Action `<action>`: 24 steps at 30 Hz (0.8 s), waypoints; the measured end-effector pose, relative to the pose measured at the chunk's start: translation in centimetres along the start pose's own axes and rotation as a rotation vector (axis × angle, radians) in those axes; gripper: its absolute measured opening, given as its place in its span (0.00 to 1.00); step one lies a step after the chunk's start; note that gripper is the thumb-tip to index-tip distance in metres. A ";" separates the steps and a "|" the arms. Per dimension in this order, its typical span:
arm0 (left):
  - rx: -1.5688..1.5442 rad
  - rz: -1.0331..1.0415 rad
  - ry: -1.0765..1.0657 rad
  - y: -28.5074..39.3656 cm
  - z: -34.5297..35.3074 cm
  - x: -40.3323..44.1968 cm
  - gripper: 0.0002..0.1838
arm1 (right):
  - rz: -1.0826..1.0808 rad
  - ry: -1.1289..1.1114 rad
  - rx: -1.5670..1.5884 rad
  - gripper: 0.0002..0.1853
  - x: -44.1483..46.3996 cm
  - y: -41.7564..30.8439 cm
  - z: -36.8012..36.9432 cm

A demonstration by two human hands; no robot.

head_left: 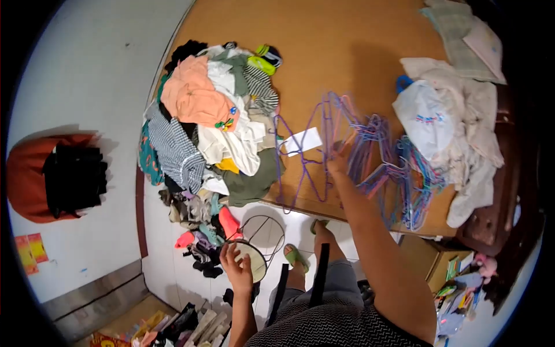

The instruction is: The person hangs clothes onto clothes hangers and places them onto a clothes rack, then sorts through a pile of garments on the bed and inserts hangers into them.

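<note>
Purple hangers [304, 162], head view: centre of frame, over tan surface [329, 34] and white card [312, 139]; right hand [336, 164] at their right edge, grip too blurred to tell. Hanger bundle [376, 130], right of centre: massed together, presumably for easy reach. Clothes heap [199, 98], upper left of centre: kept apart, probably against tangling. Left hand [237, 269], lower centre: seemingly empty, fingers spread, beside round stool [258, 263]

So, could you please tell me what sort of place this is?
Probably a room in a home, perhaps a bedroom. A large pile of clothes and many coloured hangers share a wide brown surface, and the person wears green slippers.
</note>
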State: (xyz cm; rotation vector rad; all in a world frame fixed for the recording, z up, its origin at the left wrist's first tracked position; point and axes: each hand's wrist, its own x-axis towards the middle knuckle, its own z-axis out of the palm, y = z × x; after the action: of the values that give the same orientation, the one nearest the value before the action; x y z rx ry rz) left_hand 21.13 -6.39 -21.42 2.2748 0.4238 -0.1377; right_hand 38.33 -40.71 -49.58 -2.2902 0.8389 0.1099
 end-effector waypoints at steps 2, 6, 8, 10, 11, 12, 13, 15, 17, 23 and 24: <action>0.056 -0.029 -0.022 0.0 0.4 0.0 0.24 | 0.196 -0.294 0.030 0.25 2.7 0.2 0.4; 0.038 -0.092 -0.071 0.7 1.2 1.1 0.24 | 0.179 -0.180 -0.028 0.28 3.9 3.1 4.3; 0.053 -0.072 -0.087 1.9 1.3 2.1 0.23 | 0.093 -0.025 0.063 0.24 3.3 3.5 3.2; 0.081 -0.066 -0.116 2.4 1.4 3.4 0.22 | 0.033 0.127 0.055 0.18 1.3 1.4 -1.2; 0.073 -0.045 -0.102 2.4 1.6 4.0 0.21 | 0.027 0.229 -0.003 0.16 0.2 0.2 -3.0; 0.066 -0.044 -0.082 2.7 1.5 4.7 0.21 | 0.029 0.253 0.046 0.15 -0.5 -0.1 -3.9; 0.056 -0.016 -0.128 3.0 1.4 5.3 0.21 | 0.030 0.272 0.092 0.15 -1.0 -0.4 -4.9; 0.068 0.054 -0.147 3.9 1.2 6.6 0.18 | -0.142 0.292 0.102 0.16 -2.8 -3.3 -8.5; 0.094 0.082 -0.163 2.2 1.0 8.4 0.16 | -0.306 0.321 0.110 0.17 -3.9 -5.2 -10.7; 0.242 0.115 -0.183 -2.0 -0.8 18.7 0.11 | -0.349 0.551 0.514 0.28 -9.5 -12.7 -15.5; 0.284 0.102 -0.184 -3.7 -1.0 21.4 0.11 | -0.381 0.553 0.581 0.30 -10.6 -13.0 -15.5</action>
State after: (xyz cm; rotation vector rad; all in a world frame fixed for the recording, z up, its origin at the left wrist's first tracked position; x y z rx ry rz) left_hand 39.84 2.17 -28.33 2.5288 0.2011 -0.3725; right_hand 35.42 -37.52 -27.18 -1.8796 0.5681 -0.8582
